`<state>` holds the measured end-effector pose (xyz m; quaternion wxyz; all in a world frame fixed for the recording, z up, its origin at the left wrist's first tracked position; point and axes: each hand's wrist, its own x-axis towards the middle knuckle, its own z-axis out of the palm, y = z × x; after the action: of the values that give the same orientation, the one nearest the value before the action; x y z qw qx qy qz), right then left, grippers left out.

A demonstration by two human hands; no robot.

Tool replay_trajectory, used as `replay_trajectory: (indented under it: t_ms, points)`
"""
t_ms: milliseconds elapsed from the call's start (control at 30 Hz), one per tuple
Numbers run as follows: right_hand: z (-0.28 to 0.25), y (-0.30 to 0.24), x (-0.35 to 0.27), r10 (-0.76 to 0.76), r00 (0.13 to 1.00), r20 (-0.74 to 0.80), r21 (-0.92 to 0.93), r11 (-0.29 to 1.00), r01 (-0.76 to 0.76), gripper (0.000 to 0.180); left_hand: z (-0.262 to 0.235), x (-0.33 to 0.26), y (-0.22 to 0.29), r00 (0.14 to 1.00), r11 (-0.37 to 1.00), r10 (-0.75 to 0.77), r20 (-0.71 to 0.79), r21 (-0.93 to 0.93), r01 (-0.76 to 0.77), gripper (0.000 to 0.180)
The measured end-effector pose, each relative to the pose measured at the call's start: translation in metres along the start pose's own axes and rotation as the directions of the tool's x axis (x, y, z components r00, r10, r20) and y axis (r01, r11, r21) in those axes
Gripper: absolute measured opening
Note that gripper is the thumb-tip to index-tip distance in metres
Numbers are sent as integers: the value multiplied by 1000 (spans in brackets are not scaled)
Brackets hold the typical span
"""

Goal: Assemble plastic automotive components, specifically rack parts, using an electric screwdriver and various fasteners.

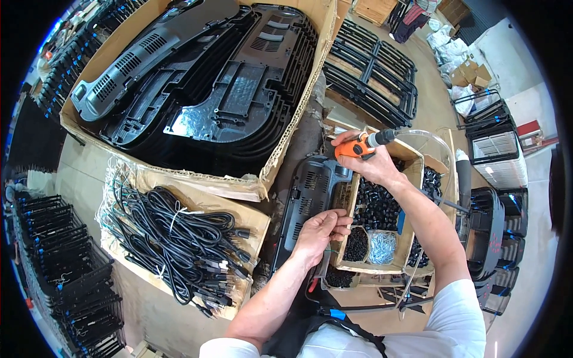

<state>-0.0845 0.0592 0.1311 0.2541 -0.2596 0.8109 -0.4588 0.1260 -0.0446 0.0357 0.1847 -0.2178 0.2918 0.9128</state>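
My right hand point(373, 166) is wrapped round an orange and black power screwdriver point(352, 148), held over the far end of a black plastic panel with vent slots point(311, 185). A pale hose point(427, 138) runs near the tool's rear. The tool's tip is hidden. Beside the panel's right edge, my left hand point(322, 234) has its thumb and fingers curled together; anything between them is too small to tell. Just right of it stands a partitioned box point(375, 271) with black plastic parts point(377, 209), dark screws point(356, 246) and silver screws point(382, 247).
A large cardboard carton point(239, 190) at the far left holds stacked black panels point(239, 89). Bundled black power cords point(173, 238) lie on cardboard nearer me. Black metal frames point(376, 65) rest on the floor behind; more racks point(65, 262) stand at the left. A person point(415, 15) stands far off.
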Motion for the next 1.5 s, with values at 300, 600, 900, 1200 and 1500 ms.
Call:
replay_trajectory:
  t_ms: [300,600,900,1200,1500]
  points:
    - [22,-38,-68,-104,993,-56,247,962,115,54,-12,17,8,969,815,100,-228,-539,-211,24]
    - [37,-42,-78,-178,982,-60,166,968,186,52,-6,42,25,978,648,55,-200,-738,-188,25]
    - [40,-53,-68,-143,989,-46,128,981,148,50,-4,46,30,994,644,60,-91,-757,-108,24]
    - [76,-43,-23,-61,998,-17,150,987,63,46,-29,68,33,989,568,98,-115,-809,-151,22]
    - [78,-46,-14,-37,999,-9,66,997,38,33,3,3,1,989,573,-71,-132,-817,-68,25]
